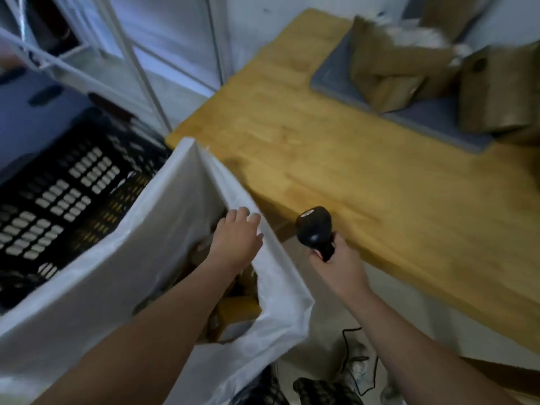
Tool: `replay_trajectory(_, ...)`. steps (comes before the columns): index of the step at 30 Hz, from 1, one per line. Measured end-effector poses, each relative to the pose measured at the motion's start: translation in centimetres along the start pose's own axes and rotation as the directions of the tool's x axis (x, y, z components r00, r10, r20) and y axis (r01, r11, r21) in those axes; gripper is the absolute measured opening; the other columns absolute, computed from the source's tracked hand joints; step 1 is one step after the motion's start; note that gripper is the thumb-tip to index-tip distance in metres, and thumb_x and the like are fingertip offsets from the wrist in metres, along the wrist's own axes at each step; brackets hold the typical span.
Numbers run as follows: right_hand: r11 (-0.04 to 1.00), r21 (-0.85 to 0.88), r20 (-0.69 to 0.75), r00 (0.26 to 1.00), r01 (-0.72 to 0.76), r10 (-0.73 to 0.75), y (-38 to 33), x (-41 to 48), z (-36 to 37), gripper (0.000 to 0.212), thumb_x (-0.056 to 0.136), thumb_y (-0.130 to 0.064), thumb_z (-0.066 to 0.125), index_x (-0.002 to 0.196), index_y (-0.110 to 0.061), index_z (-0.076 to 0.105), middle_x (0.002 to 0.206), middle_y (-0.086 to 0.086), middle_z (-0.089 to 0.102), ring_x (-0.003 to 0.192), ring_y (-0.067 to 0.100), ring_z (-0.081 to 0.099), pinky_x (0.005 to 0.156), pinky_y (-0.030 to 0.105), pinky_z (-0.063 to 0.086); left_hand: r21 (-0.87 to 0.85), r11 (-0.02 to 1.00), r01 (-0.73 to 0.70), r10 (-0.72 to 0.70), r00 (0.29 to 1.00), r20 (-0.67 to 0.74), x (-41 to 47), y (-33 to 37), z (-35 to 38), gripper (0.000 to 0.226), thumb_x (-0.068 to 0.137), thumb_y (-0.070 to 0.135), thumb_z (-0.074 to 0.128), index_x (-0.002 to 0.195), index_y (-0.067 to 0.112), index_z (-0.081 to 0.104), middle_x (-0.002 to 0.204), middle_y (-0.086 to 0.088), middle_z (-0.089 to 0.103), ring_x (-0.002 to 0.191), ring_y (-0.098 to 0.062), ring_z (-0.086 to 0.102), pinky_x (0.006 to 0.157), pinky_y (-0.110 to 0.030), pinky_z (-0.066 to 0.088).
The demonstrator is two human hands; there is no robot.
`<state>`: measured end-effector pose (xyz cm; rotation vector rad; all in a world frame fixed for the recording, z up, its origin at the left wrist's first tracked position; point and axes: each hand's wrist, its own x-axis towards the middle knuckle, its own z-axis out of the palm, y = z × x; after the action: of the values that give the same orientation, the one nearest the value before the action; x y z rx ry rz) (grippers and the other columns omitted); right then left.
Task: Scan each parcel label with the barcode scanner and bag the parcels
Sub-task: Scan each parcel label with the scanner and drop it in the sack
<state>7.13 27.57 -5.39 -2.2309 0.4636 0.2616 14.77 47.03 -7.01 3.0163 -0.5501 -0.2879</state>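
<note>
One wooden table [365,171] at right. Beside it, white bag [117,273], mouth open. On the table, grey mat [423,118] bearing brown parcels [391,74]; bagged parcels [239,311] inside the bag. Left hand [236,241] at its rim, fingers loose, grasping nothing. Right hand [336,264] wrapped round black barcode scanner [314,229].

I can read no text or label from here. The parcels [493,92] at two o'clock are too blurred.
</note>
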Motion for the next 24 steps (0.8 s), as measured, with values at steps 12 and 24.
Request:
replay_trajectory(12, 0.961, 0.25, -0.38, 0.901, -0.117, 0.209, 9.0, 1.1, -17.8, 0.023, 0.088, -0.028, 0.064, 0.102, -0.015, 0.051, 0.075, 0.005, 0.062, 0.065, 0.021, 0.06, 0.056, 0.031, 0.043, 0.083, 0.93, -0.358, 0.364, 0.929, -0.068, 8.6, 19.8, -6.9, 0.045, 0.1, 0.041, 0.04, 0.139, 0.018, 0.04, 0.139, -0.008, 0.039, 0.127, -0.028, 0.037, 0.102, -0.039, 0.037)
replay_trajectory(24, 0.878, 0.382, -0.571, 0.673, -0.288, 0.47, 20.4, 3.4, -37.7, 0.03, 0.081, -0.03, 0.067, 0.101, -0.012, 0.055, 0.09, 0.007, 0.064, 0.077, 0.028, 0.064, 0.073, 0.041, 0.056, -0.07, 0.872, -0.484, 0.48, 0.875, -0.069, 15.0, 39.3, -9.4, 0.048, 0.098, 0.043, 0.045, 0.139, 0.019, 0.042, 0.135, -0.007, 0.043, 0.124, -0.026, 0.041, 0.102, -0.038, 0.039)
